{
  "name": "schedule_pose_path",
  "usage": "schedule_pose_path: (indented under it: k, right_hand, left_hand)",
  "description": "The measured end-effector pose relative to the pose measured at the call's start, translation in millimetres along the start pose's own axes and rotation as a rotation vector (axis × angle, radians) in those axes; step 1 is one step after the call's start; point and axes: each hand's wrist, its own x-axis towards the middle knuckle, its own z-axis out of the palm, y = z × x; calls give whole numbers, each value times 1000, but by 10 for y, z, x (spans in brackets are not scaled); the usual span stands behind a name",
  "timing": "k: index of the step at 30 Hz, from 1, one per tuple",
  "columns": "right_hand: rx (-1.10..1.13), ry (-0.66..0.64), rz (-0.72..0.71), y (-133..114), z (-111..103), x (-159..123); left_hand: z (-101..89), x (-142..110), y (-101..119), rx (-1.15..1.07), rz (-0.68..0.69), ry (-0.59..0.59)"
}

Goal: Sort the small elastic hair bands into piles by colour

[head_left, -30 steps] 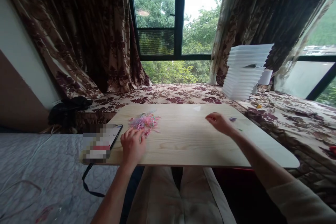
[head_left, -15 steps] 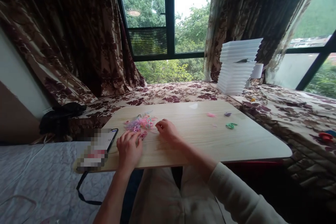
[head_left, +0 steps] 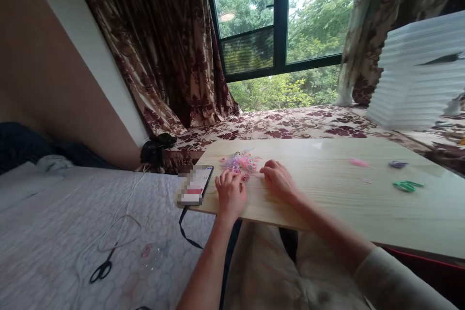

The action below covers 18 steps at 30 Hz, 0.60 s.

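Observation:
A pile of small pastel rubber bands [head_left: 240,162] lies on the light wooden table [head_left: 327,198], near its left end. My left hand [head_left: 229,193] rests palm down just in front of the pile, fingers curled onto its near edge. My right hand [head_left: 278,179] sits right of the pile, fingers bent toward it; what they pinch is hidden. A pink band [head_left: 358,162], a purple band [head_left: 398,164] and a green band [head_left: 406,185] lie apart on the table's right half.
A phone [head_left: 196,185] lies at the table's left corner, a black strap hanging below it. Black scissors [head_left: 102,268] and a white cable lie on the grey quilt at left. A stack of white trays [head_left: 417,88] stands at the back right by the curtains.
The right hand swept from the table's right half to the pile, leaving a pink band there. The view has swung left, showing the quilt and scissors. The left hand stayed by the pile.

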Motion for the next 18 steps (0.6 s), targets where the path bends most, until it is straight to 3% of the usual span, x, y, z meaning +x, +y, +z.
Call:
schedule_pose_path:
  k: [9,16,18]
  right_hand:
    - [-56,-21,4,-58,-15,13]
    - [-44,-93,-137,-107,3,55]
    - [-27,-60,-95,-105,5,57]
  left_hand:
    - [-43,17,44,4,5,-93]
    - [-33,28,47,21,-10,-121]
    - [-36,29,50,22,-15,-128]
